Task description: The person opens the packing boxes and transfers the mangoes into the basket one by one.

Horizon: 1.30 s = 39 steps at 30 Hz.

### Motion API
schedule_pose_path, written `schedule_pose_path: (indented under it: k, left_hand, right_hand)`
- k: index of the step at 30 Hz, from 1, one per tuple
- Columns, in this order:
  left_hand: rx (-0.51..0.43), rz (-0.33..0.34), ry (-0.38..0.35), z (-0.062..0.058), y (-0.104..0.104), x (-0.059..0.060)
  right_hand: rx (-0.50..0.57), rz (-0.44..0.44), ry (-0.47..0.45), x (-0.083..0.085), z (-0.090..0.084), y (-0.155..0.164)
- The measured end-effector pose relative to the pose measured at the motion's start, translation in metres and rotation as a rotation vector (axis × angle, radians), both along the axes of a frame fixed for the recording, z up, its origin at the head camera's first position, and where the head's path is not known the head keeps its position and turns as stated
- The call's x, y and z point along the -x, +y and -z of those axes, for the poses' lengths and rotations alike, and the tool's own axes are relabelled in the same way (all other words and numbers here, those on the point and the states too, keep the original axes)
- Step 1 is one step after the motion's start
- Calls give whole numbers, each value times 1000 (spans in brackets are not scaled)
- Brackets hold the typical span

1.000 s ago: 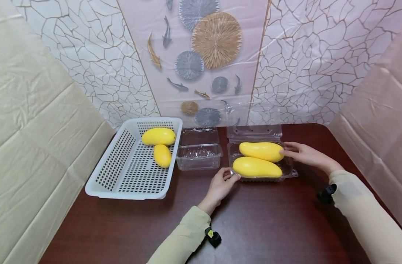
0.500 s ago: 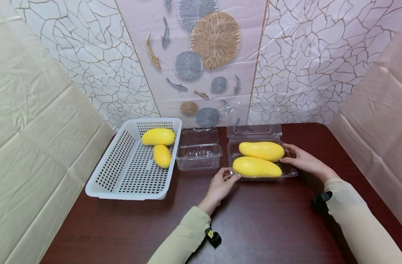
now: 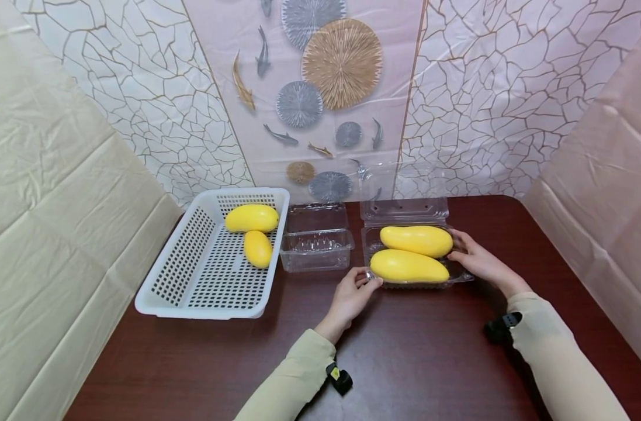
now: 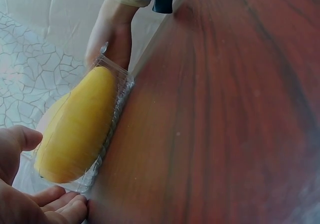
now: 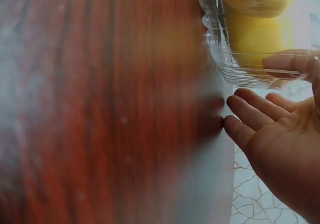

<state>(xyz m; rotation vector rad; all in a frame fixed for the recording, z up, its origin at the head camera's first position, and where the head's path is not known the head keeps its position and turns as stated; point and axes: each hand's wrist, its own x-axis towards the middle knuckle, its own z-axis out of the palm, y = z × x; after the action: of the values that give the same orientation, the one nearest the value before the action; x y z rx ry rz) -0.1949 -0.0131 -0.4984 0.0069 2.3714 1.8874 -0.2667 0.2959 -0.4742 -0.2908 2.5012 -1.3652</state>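
An open clear clamshell container (image 3: 461, 276) on the dark wooden table holds two yellow mangoes, one at the back (image 3: 416, 241) and one at the front (image 3: 408, 266). Its lid (image 3: 404, 209) lies folded back toward the wall. My left hand (image 3: 369, 279) pinches the container's front-left corner; the left wrist view shows the thumb (image 4: 20, 139) above and the fingers (image 4: 62, 206) below that corner, beside the front mango (image 4: 75, 134). My right hand (image 3: 459, 248) rests against the container's right end. In the right wrist view its fingers (image 5: 255, 106) lie straight beside the ribbed wall (image 5: 235, 68).
A white perforated basket (image 3: 157, 280) at the left holds two more mangoes (image 3: 252, 217) (image 3: 258, 248). A second, empty clear container (image 3: 316, 250) stands between basket and clamshell. Sheet-covered walls close in on the left, back and right. Bare table (image 3: 420, 362) lies in front.
My right hand has slid from the back mango's tip down and nearer, onto the container's right end. The left hand, the container and the mangoes have stayed put.
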Motion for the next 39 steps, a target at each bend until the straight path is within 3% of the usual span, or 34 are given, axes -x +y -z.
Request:
schedule_pose_path:
  k: [13,30,39]
  left_hand:
    - [5,-5,-2,0,0,0]
    - [9,-5,-27,1,0,0]
    - [5,45,-22,-1,-10,-8]
  right_hand:
    - [127,-1,-50,0,7,1]
    - [129,6,-109,3,8,2]
    - [131,31,-107,3,8,-1]
